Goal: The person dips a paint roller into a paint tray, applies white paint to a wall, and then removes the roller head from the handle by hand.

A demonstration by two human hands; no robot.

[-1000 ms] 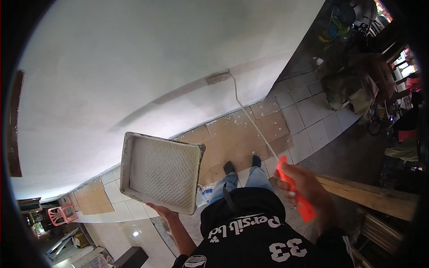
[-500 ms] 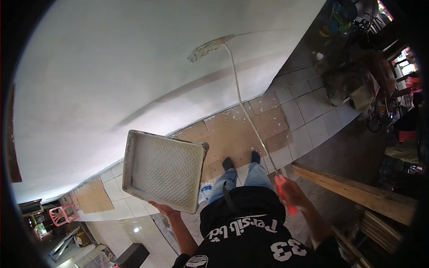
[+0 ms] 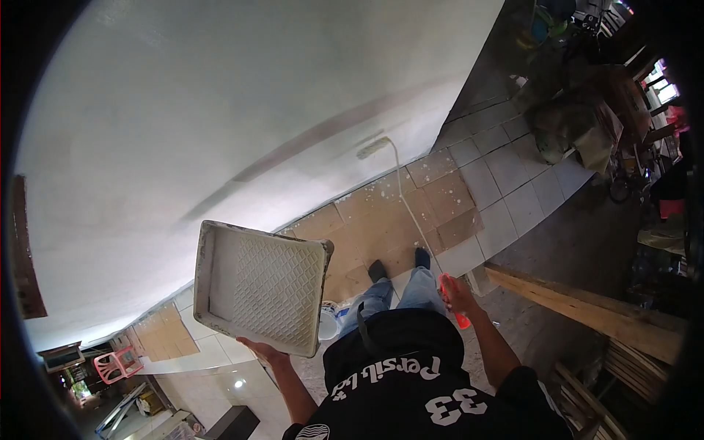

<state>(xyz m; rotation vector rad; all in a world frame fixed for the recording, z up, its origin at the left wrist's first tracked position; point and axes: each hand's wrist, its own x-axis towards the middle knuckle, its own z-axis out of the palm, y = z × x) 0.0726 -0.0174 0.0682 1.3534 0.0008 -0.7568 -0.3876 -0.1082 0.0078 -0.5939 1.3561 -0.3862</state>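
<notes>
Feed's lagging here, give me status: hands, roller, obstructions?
Left hand under paint tray. Right hand grips roller handle; roller low on wall. Path unobstructed.

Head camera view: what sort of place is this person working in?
Probably a house or yard under renovation: a big white wall being rolled, a tiled floor speckled with paint, and timber planks stacked at the side.

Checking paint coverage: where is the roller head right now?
The roller head lies against the white wall, low and right of centre, just above the brown floor tiles.
</notes>
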